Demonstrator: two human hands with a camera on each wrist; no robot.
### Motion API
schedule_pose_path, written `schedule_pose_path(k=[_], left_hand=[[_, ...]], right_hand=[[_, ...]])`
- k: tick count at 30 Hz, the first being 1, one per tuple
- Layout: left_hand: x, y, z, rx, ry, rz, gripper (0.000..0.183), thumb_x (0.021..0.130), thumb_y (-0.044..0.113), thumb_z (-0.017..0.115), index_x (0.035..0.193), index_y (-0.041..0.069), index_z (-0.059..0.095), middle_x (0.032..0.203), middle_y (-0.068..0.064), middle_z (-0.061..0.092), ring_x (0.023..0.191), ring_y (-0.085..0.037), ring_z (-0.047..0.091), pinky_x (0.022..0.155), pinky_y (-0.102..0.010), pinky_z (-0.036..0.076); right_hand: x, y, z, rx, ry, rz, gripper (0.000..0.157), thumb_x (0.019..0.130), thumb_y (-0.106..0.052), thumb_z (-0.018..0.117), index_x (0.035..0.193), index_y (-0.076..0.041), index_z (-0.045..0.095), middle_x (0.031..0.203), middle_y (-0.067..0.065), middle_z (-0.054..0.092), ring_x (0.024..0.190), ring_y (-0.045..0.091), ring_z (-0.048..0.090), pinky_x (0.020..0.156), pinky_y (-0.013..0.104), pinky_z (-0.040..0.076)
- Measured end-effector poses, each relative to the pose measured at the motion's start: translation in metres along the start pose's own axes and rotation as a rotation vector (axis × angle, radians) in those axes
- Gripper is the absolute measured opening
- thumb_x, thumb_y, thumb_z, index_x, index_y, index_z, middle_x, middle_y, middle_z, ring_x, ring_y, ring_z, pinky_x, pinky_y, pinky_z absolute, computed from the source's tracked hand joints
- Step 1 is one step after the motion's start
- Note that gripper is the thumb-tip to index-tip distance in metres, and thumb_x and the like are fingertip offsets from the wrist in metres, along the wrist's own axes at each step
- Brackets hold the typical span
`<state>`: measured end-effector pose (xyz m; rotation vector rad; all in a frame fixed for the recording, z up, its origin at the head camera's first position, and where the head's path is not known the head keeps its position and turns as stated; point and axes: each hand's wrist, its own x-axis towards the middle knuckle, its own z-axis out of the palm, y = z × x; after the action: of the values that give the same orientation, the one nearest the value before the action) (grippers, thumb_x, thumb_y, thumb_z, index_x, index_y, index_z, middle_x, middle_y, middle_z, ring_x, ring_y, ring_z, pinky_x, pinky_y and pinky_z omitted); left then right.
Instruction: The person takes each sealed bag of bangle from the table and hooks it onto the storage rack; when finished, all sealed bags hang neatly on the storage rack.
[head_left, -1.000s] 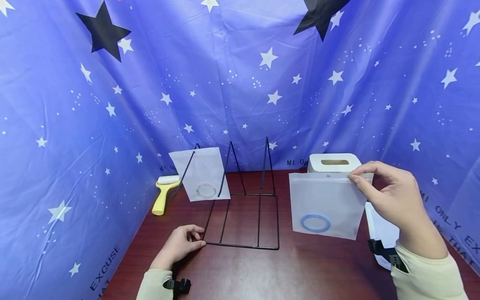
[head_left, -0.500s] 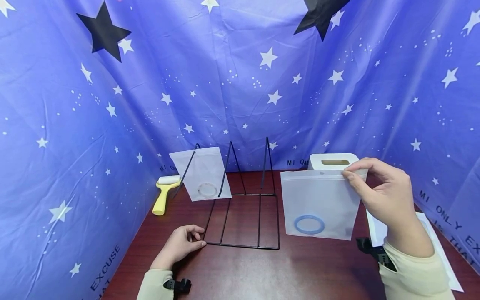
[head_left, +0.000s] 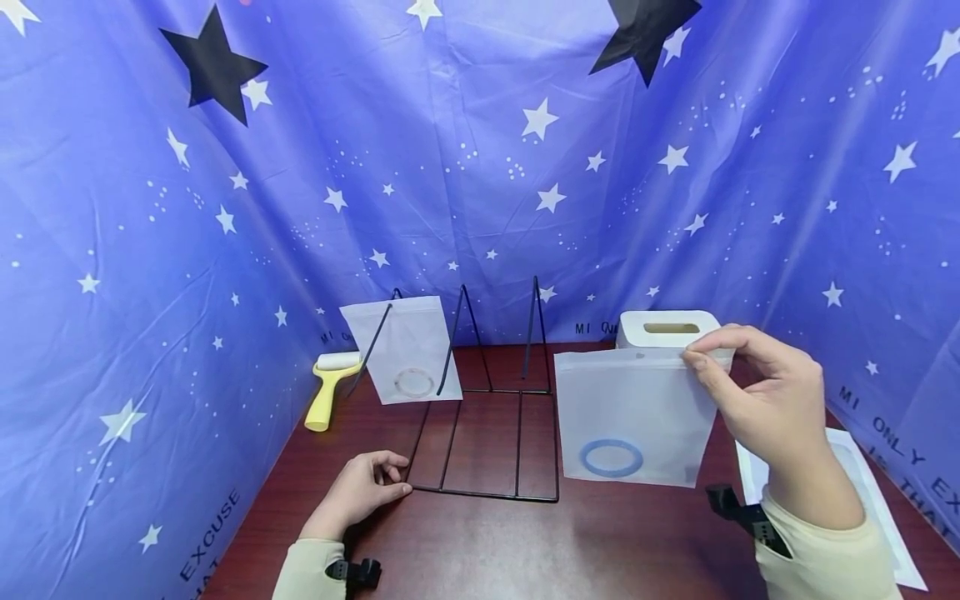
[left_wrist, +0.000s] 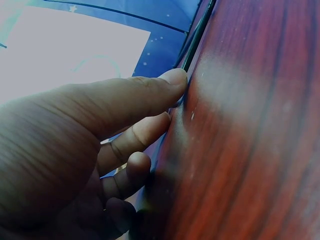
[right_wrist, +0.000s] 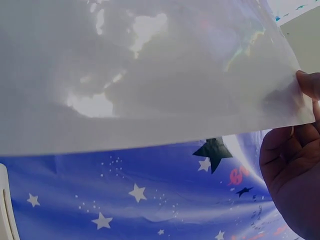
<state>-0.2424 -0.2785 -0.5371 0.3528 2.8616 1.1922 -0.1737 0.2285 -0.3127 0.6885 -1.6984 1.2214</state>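
Observation:
My right hand [head_left: 780, 400] pinches the top right corner of a frosted zip bag [head_left: 645, 408] between thumb and fingers. The bag hangs above the table with a blue ring [head_left: 583, 457] low inside it. In the right wrist view the glossy bag [right_wrist: 175, 90] fills the upper part. My left hand [head_left: 363, 487] holds the near left corner of a black wire rack [head_left: 518, 446]; the left wrist view has the thumb [left_wrist: 150, 95] on the wire. A second frosted bag [head_left: 412, 342], containing a pale ring, stands tilted between the rack's left uprights.
A yellow-handled roller [head_left: 322, 404] with a white head lies left of the rack. Behind the bag in my right hand is a white box [head_left: 637, 329] with a slot on top. A white flat item [head_left: 888, 525] lies at the right, partly behind the forearm. Starry blue cloth surrounds the table.
My right hand has moved left with the bag, closer to the rack, showing more of the white flat item. The left hand has stayed at the rack corner.

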Motion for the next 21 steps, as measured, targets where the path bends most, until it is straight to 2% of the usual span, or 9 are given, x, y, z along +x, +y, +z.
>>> schedule_pose_path(k=[7,14,21], left_hand=[[0.000,0.000,0.001,0.003,0.011,-0.005,0.030,0.081,0.023,0.093,0.107,0.018,0.078,0.082,0.010,0.065,0.066,-0.009,0.055,0.062,-0.027,0.046],[0.000,-0.001,0.000,-0.009,0.009,0.007,0.032,0.080,0.022,0.093,0.107,0.015,0.077,0.082,0.008,0.065,0.066,-0.010,0.054,0.061,-0.027,0.045],[0.001,0.000,0.000,-0.007,0.005,0.004,0.032,0.081,0.022,0.093,0.108,0.015,0.077,0.082,0.009,0.065,0.066,-0.010,0.055,0.061,-0.027,0.046]], right_hand=[[-0.001,-0.002,0.011,0.093,-0.007,-0.042,0.015,0.073,0.027,0.071,0.083,0.016,0.070,0.081,0.005,0.072,0.065,0.005,0.054,0.058,0.015,0.041],[-0.003,-0.004,0.020,0.081,0.007,-0.046,0.017,0.071,0.026,0.071,0.083,0.015,0.070,0.082,0.004,0.074,0.074,0.005,0.061,0.068,0.015,0.046],[-0.009,0.002,0.024,0.085,0.008,-0.007,0.019,0.070,0.027,0.072,0.084,0.013,0.071,0.081,0.003,0.073,0.068,0.003,0.057,0.058,0.013,0.045]])
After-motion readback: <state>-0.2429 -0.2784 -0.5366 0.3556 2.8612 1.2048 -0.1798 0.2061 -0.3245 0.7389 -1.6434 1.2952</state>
